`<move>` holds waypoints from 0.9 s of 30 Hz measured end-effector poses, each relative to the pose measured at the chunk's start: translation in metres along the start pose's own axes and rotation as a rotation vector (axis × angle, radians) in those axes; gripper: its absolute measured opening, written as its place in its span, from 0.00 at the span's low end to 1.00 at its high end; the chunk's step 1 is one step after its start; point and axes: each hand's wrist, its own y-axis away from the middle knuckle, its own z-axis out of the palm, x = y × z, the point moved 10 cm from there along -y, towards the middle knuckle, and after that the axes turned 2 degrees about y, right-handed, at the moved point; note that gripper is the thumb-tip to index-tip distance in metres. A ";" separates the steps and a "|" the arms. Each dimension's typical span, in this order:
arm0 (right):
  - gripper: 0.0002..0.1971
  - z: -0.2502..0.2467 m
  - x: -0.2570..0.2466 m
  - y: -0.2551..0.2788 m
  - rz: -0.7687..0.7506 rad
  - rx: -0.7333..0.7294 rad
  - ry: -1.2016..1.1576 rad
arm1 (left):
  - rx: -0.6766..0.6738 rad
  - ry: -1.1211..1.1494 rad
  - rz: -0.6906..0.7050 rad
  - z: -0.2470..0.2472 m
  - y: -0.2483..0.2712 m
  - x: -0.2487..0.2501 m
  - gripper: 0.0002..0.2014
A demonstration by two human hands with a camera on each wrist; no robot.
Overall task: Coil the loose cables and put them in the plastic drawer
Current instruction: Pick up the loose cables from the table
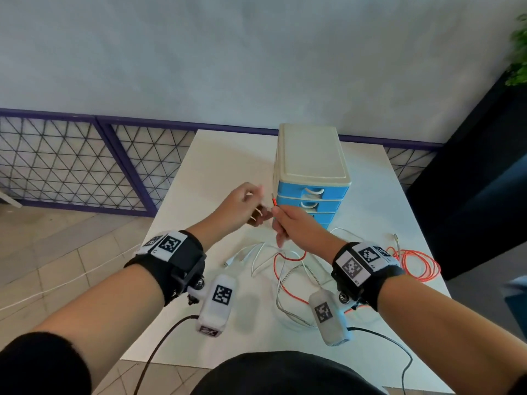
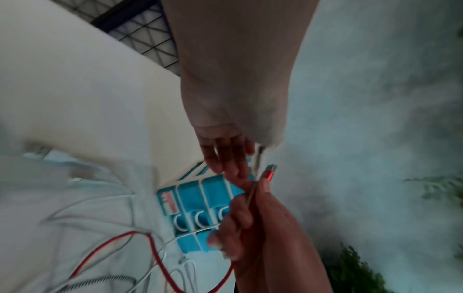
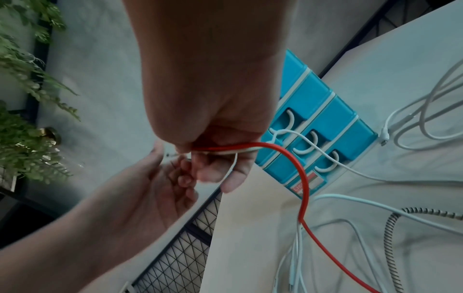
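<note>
My right hand (image 1: 281, 220) grips a red cable (image 3: 295, 164) in its fist in front of the blue drawer unit (image 1: 312, 155). The cable's red connector (image 2: 270, 172) sticks up above the knuckles. A thin white cable (image 3: 325, 156) runs through the same fist. My left hand (image 1: 255, 206) is right against the right one and pinches the white cable's end between thumb and fingers. The rest of the red cable (image 1: 276, 266) trails down onto the white table (image 1: 214, 166). All drawers of the unit are closed.
Loose white cables (image 1: 256, 258) and a braided grey cable (image 1: 285, 280) lie tangled on the table below my hands. An orange cable (image 1: 419, 263) lies looped near the right edge. A mesh fence (image 1: 71, 161) and wall stand behind; a plant (image 1: 517, 52) is at the far right.
</note>
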 end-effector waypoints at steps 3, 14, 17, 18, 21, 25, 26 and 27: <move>0.15 -0.014 0.006 0.001 0.059 0.076 0.076 | 0.108 0.290 -0.247 0.001 -0.003 -0.046 0.26; 0.03 -0.029 0.027 0.028 0.287 0.071 -0.282 | -0.150 -0.766 -0.224 0.043 -0.008 -0.140 0.11; 0.13 -0.034 0.025 0.030 0.234 0.056 -0.240 | -0.147 -0.700 -0.269 0.049 -0.015 -0.153 0.15; 0.14 -0.037 0.028 0.030 0.241 0.067 -0.230 | -0.131 -0.629 -0.281 0.049 -0.015 -0.151 0.14; 0.15 -0.050 0.045 0.026 0.318 0.155 -0.254 | -0.076 -0.295 -0.231 0.050 -0.014 -0.125 0.09; 0.19 -0.048 0.062 0.022 0.431 0.162 -0.391 | -0.084 -0.104 -0.030 0.053 -0.007 -0.061 0.08; 0.18 -0.045 0.063 0.021 0.440 0.145 -0.400 | -0.091 -0.140 0.005 0.054 -0.003 -0.049 0.08; 0.18 -0.041 0.063 0.019 0.436 0.129 -0.423 | -0.100 -0.180 0.038 0.054 0.000 -0.040 0.09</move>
